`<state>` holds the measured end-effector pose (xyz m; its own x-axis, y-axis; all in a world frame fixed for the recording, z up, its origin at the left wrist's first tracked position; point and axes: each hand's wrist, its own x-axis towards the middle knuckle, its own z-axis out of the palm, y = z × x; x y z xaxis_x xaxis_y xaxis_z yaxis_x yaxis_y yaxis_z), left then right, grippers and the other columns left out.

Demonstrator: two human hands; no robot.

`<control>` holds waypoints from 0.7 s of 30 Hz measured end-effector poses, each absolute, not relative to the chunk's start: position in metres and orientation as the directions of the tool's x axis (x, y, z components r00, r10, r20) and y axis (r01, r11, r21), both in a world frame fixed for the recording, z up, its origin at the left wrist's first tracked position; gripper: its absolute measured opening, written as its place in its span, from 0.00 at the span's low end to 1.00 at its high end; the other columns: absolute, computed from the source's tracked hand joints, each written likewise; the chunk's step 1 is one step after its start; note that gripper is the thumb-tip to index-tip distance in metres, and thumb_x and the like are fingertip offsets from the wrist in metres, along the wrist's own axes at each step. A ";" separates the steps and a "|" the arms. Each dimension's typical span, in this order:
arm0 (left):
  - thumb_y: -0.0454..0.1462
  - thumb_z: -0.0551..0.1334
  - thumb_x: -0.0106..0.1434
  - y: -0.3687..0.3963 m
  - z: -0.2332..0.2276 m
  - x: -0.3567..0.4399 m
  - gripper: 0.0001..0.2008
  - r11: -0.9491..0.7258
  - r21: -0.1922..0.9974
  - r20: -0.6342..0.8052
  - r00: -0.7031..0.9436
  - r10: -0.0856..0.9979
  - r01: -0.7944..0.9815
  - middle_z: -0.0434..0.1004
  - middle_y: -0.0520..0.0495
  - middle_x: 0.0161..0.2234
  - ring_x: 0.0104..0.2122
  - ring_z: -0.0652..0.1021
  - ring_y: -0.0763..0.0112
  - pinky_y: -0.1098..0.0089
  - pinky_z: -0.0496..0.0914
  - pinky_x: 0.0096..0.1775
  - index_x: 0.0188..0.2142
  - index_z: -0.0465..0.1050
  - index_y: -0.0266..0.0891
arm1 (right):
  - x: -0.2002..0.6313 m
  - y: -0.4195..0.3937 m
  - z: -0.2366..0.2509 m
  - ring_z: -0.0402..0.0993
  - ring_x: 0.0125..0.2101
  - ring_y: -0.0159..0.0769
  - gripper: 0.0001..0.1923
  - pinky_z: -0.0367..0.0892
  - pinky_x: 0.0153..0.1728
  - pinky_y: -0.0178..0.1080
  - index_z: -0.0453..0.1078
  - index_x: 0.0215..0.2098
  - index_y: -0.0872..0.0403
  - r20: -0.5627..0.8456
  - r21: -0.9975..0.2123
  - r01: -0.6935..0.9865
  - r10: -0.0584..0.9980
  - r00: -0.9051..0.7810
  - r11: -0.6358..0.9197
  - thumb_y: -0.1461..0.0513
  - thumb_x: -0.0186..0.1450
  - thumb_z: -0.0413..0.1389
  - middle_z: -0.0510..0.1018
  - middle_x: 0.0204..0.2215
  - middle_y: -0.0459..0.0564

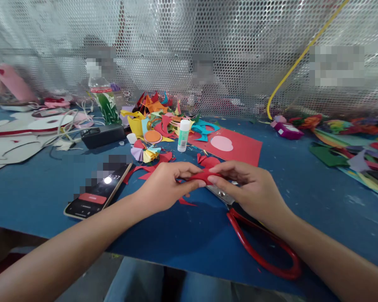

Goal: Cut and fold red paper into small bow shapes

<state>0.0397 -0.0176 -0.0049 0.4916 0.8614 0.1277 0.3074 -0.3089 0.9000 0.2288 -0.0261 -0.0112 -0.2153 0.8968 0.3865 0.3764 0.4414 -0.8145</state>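
My left hand (165, 186) and my right hand (248, 191) meet over the blue table (318, 201), both pinching one small folded piece of red paper (203, 176) between their fingertips. Red-handled scissors (258, 243) lie on the table under my right wrist, blades pointing toward the paper. Red paper scraps (185, 202) lie under and behind my hands. A glue stick (183, 135) stands upright just beyond, beside a red sheet (242, 149) bearing a pink oval.
A phone (97, 191) lies at the left with its screen lit. Behind it are a black box (102, 135), a plastic bottle (102, 98) and a pile of coloured paper shapes (154, 113). More coloured paper (349, 147) is heaped at the right. A perforated metal screen (189, 46) backs the table.
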 end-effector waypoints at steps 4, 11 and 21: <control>0.39 0.60 0.59 -0.017 -0.004 0.039 0.10 -0.327 0.873 0.116 0.496 0.861 0.362 0.77 0.49 0.31 0.29 0.74 0.74 0.75 0.67 0.31 0.38 0.74 0.37 | 0.229 -0.027 -0.009 0.75 0.25 0.30 0.02 0.70 0.27 0.32 0.71 0.29 0.51 0.412 -0.775 0.411 0.877 -0.248 0.480 0.62 0.57 0.59 0.78 0.25 0.43; 0.34 0.60 0.58 -0.016 -0.005 0.037 0.06 -0.485 0.742 0.094 0.644 0.759 0.464 0.72 0.54 0.21 0.24 0.70 0.78 0.79 0.60 0.24 0.31 0.76 0.35 | 0.231 -0.028 -0.010 0.74 0.28 0.30 0.06 0.68 0.30 0.32 0.72 0.30 0.52 0.494 -0.564 0.433 0.708 -0.505 0.703 0.67 0.60 0.54 0.79 0.27 0.44; 0.37 0.60 0.57 -0.014 -0.010 0.038 0.06 -0.582 0.562 0.114 0.642 0.758 0.588 0.74 0.51 0.24 0.23 0.71 0.76 0.77 0.59 0.23 0.31 0.73 0.35 | 0.229 -0.023 -0.014 0.75 0.34 0.34 0.11 0.68 0.36 0.36 0.70 0.38 0.48 0.337 -0.606 0.517 0.784 -0.522 0.605 0.64 0.57 0.59 0.79 0.34 0.43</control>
<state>0.0375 -0.0144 -0.0100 0.6418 0.7584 0.1139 0.5878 -0.5819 0.5621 0.2291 -0.0227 -0.0137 -0.5220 0.7837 0.3368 0.5169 0.6047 -0.6059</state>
